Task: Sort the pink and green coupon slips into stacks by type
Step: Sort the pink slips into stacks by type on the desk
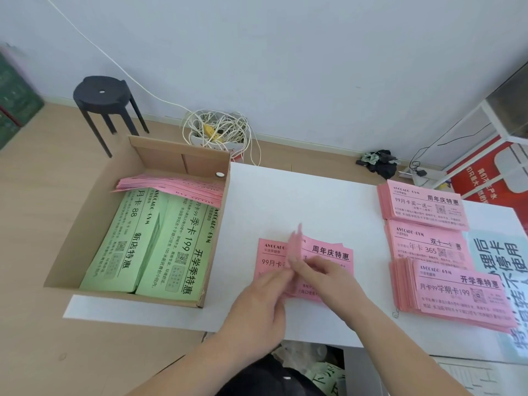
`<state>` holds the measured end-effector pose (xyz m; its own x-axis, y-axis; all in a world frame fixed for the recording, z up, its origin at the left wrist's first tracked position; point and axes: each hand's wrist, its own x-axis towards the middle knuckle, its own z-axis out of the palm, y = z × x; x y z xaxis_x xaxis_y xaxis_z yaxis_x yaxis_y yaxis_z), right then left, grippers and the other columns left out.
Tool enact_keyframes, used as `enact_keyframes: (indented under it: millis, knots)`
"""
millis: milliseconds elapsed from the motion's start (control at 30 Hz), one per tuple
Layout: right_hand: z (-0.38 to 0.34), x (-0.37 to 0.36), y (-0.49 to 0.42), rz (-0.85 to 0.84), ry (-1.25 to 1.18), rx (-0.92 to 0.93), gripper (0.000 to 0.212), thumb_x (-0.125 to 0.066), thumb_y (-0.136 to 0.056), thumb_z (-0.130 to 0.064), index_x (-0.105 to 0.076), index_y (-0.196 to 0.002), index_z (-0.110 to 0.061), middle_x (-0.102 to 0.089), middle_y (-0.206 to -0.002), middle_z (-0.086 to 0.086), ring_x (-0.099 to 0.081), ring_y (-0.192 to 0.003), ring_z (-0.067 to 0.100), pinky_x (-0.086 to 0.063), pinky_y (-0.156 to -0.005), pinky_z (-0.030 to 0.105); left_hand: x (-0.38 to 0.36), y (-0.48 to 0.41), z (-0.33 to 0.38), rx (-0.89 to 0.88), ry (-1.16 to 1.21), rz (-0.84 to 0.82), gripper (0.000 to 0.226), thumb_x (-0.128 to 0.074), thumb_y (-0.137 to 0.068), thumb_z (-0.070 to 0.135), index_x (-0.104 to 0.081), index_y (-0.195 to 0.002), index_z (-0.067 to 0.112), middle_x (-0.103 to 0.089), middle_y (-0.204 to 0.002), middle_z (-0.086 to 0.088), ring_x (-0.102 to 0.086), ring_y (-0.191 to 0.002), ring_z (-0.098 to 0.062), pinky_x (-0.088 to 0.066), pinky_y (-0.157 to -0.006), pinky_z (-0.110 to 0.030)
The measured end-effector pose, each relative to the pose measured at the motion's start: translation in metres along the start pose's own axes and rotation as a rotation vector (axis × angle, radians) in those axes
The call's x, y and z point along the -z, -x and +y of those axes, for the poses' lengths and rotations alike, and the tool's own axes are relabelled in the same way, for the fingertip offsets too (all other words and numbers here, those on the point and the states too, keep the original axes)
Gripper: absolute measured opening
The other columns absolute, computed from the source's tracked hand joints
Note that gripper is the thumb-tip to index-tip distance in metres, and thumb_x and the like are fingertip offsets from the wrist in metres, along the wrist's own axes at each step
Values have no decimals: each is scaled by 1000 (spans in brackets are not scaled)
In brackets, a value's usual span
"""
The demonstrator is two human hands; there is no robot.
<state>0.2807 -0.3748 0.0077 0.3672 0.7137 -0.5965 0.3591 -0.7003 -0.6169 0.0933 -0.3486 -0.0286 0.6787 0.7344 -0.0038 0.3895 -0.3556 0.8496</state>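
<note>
Our left hand (264,292) and right hand (328,277) pinching pink slips (328,252) mid-table, one slip lifted, perhaps by both, three pink stacks (428,247) right, green slips (148,247) in cardboard box (94,218) left

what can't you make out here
- middle pile: head view, lower text covered by left hand and right hand
- lifted slip: head view, motion-blurred, type unreadable
- pink slips in box: head view, overlapped, print too small
- blue sheet: head view, cut by right edge, partly under pink stacks
</note>
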Motion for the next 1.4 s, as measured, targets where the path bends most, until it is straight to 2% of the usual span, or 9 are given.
enact_keyframes:
  millis: [100, 200, 400, 533, 800, 1000, 1167, 1300, 1400]
  knots:
    - [3, -2, -5, 50, -17, -42, 33, -56, -92, -50, -72, -97, -22, -76, -94, -6, -70, -96, 17, -56, -92, 44, -5, 3, 9, -36, 115, -142, 64, -46, -89, -1, -56, -141, 35, -50, -145, 29, -40, -138, 8, -27, -116, -13]
    - [7, -2, -4, 54, -17, -52, 28, -53, -99, -47, -71, -107, -26, -74, -102, -11, -67, -97, 11, -56, -88, 36, -10, 7, -3, 230, 165, 88, 55, -49, -90, -1, -63, -130, 34, -43, -142, 33, -36, -140, 8, -27, -119, -18]
    - [4, -1, 1, 15, -57, 12, 25, -63, -95, -56, -70, -109, -37, -75, -98, -22, -67, -94, -3, -49, -75, 17, 13, -13, 2, 719, 682, 317, 42, -55, -92, -8, -63, -115, 25, -68, -117, 11, -62, -107, 5, -47, -75, -8]
    - [4, -3, 2, 46, -42, 31, 31, -65, -89, -65, -72, -105, -40, -74, -93, -25, -65, -87, -8, -47, -73, 17, 18, -18, 9, 666, 766, 234, 46, -58, -92, -7, -68, -118, 30, -76, -106, 7, -70, -88, -3, -50, -65, -16]
    - [7, 1, 0, 76, -93, -19, 32, -58, -98, -47, -73, -94, -19, -75, -92, 1, -68, -81, 9, -54, -74, 23, -15, 5, 1, 316, 254, -211, 67, -48, -92, 7, -49, -144, 49, -24, -158, 34, -18, -146, 14, -23, -123, -24]
    - [11, -6, -1, 60, -31, 10, 30, -50, -102, -47, -71, -102, -25, -74, -101, -8, -67, -97, 12, -55, -90, 34, 8, -2, 6, 803, 648, 278, 50, -44, -91, -9, -61, -120, 28, -64, -124, 8, -57, -113, 3, -44, -84, -16]
    - [14, -5, 0, 69, -14, 30, 32, -53, -98, -56, -70, -108, -32, -75, -98, -17, -68, -94, 4, -56, -88, 31, 7, -13, 13, 859, 933, 239, 52, -69, -84, -4, -58, -127, 24, -64, -118, 13, -71, -105, -18, -55, -97, -38]
    - [14, -6, 2, 73, -11, 66, 29, -54, -97, -59, -69, -112, -39, -74, -99, -23, -67, -95, -1, -54, -86, 28, 6, -29, 11, 851, 880, 165, 53, -69, -85, 13, -53, -135, 21, -70, -109, 1, -68, -84, -17, -47, -67, -24]
    - [13, -6, 5, 61, 6, 87, 31, -54, -96, -63, -67, -115, -42, -73, -100, -27, -66, -95, -4, -55, -90, 29, 8, -33, 14, 717, 663, 40, 37, -64, -91, 18, -66, -127, 24, -71, -105, 4, -69, -94, -12, -54, -80, -18]
